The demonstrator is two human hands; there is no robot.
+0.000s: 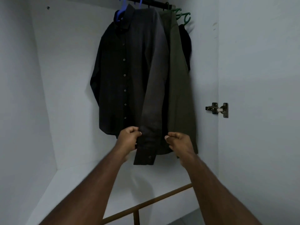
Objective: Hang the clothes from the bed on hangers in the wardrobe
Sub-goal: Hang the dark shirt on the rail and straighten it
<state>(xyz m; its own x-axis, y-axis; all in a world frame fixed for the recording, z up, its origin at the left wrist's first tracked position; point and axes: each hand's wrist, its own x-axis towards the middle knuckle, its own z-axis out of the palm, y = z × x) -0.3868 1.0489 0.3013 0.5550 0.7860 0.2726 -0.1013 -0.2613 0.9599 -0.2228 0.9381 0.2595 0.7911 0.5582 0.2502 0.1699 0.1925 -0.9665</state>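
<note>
A black button-up shirt (116,75) hangs on a blue hanger (123,7) from the dark wardrobe rail (155,3). Its right sleeve (154,95) hangs down the front, ending in a buttoned cuff (146,155). My left hand (129,137) pinches the left edge of that sleeve just above the cuff. My right hand (178,142) is at the sleeve's right edge with curled fingers, thumb and forefinger together; whether it grips cloth is unclear. An olive garment (180,88) hangs behind on the right, with another black piece (185,44) beyond it.
Green hangers (183,17) hang at the rail's right end. The white wardrobe walls close in left, back and right, with a metal door hinge (218,109) on the right side. A wooden rail (146,203) crosses the wardrobe floor below my arms.
</note>
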